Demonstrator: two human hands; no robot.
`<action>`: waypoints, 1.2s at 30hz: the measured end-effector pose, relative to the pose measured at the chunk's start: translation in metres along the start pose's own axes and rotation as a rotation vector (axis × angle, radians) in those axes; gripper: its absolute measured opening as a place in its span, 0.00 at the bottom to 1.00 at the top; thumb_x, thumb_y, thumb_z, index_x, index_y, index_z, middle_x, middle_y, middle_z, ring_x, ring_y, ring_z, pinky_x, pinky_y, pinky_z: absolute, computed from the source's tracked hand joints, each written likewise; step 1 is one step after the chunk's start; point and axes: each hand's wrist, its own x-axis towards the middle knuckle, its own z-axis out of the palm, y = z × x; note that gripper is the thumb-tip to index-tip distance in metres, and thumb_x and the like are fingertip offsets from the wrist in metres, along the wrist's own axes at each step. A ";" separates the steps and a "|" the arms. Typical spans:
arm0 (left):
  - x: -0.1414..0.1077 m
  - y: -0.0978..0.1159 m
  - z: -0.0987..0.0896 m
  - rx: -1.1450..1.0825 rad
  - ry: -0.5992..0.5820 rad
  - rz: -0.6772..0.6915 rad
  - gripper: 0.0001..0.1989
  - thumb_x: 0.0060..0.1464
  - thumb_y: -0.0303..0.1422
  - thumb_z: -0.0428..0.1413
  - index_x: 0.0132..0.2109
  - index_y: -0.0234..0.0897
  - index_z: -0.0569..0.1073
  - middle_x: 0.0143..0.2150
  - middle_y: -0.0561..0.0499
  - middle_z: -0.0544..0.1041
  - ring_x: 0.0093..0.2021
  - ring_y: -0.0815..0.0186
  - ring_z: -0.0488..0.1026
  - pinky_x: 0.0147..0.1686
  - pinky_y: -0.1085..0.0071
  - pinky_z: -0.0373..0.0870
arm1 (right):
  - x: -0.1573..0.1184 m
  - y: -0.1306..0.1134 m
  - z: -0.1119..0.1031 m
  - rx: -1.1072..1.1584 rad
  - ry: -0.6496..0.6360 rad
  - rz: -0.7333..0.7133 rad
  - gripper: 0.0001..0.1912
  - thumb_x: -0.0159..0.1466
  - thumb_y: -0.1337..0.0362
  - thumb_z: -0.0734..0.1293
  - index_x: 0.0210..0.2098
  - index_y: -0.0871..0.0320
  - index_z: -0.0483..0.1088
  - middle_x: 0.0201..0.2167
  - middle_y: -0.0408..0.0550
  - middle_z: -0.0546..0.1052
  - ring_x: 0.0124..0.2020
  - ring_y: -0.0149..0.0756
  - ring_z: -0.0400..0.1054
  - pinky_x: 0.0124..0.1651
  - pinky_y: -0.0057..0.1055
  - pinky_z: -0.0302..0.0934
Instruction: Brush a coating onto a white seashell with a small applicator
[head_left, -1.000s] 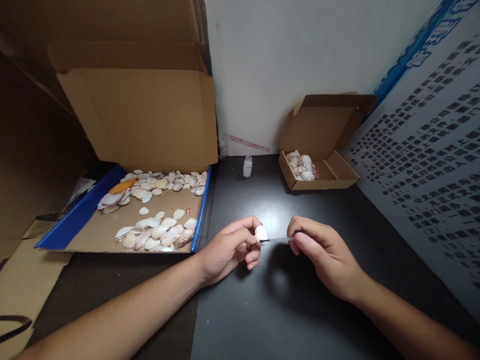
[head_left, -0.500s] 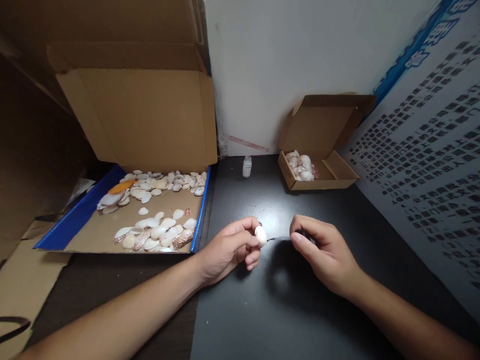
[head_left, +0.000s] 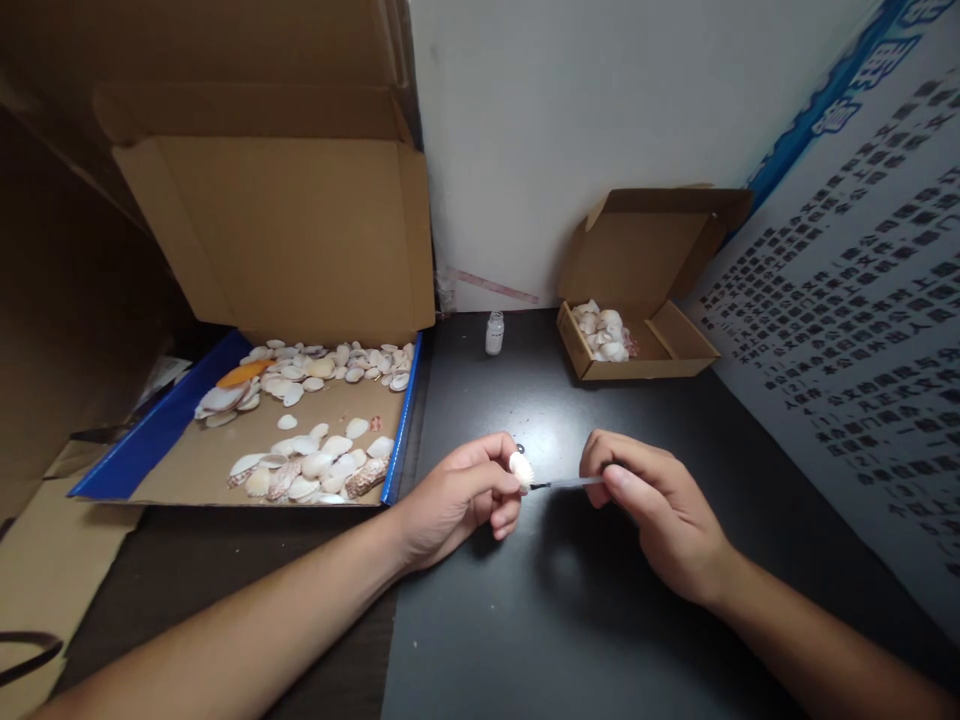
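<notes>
My left hand [head_left: 469,490] is closed, pinching a small white ribbed seashell [head_left: 520,470] between thumb and fingers. My right hand [head_left: 649,500] grips a thin brush [head_left: 566,483] with a pale, see-through stem and a dark tip. That tip is at the lower right edge of the seashell; whether it touches is hard to tell. The brush's other end is hidden in my fingers. Both hands are above the dark tabletop [head_left: 465,640]. A small dark round thing [head_left: 520,449] shows just behind the shell.
On the left, an open cardboard box with blue sides [head_left: 409,420] holds many loose shells [head_left: 315,465]. A small clear bottle [head_left: 494,333] without a cap stands near the wall. At the back right, a smaller open box [head_left: 645,368] contains white shells [head_left: 604,330].
The brush stem shows more fully now, and its tip has shifted slightly down along the shell. My right thumb has moved a little to the right. My left hand has barely moved.
</notes>
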 end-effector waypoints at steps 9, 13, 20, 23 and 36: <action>0.001 0.001 0.000 0.006 0.002 0.002 0.05 0.50 0.25 0.55 0.33 0.33 0.64 0.28 0.55 0.64 0.21 0.77 0.60 0.23 0.76 0.59 | -0.001 0.003 0.000 -0.013 -0.010 -0.046 0.16 0.69 0.61 0.57 0.24 0.57 0.58 0.21 0.41 0.62 0.23 0.30 0.56 0.28 0.29 0.49; 0.001 0.000 0.000 0.008 0.001 0.002 0.05 0.49 0.26 0.56 0.33 0.33 0.65 0.28 0.55 0.64 0.21 0.77 0.60 0.22 0.76 0.59 | -0.003 0.003 0.001 -0.044 -0.022 -0.067 0.15 0.68 0.62 0.59 0.25 0.58 0.59 0.22 0.41 0.62 0.24 0.31 0.55 0.28 0.30 0.49; 0.001 0.001 0.000 0.004 0.000 0.010 0.05 0.50 0.26 0.56 0.32 0.33 0.66 0.27 0.55 0.64 0.21 0.77 0.60 0.22 0.76 0.59 | -0.004 0.003 0.001 -0.014 -0.038 -0.104 0.14 0.67 0.62 0.60 0.25 0.58 0.59 0.22 0.41 0.62 0.24 0.31 0.56 0.28 0.30 0.49; 0.001 0.001 0.001 -0.007 0.003 0.007 0.05 0.49 0.26 0.56 0.32 0.33 0.65 0.28 0.55 0.64 0.21 0.77 0.60 0.22 0.76 0.59 | -0.004 0.002 0.001 -0.065 -0.019 -0.093 0.13 0.67 0.63 0.60 0.25 0.58 0.59 0.22 0.41 0.62 0.24 0.30 0.56 0.28 0.30 0.49; 0.001 0.001 0.001 0.009 -0.006 0.009 0.05 0.49 0.26 0.56 0.33 0.33 0.65 0.27 0.55 0.64 0.21 0.77 0.60 0.23 0.76 0.59 | 0.000 0.001 0.001 -0.104 0.069 -0.050 0.15 0.67 0.64 0.61 0.24 0.57 0.58 0.20 0.39 0.60 0.22 0.29 0.54 0.26 0.29 0.49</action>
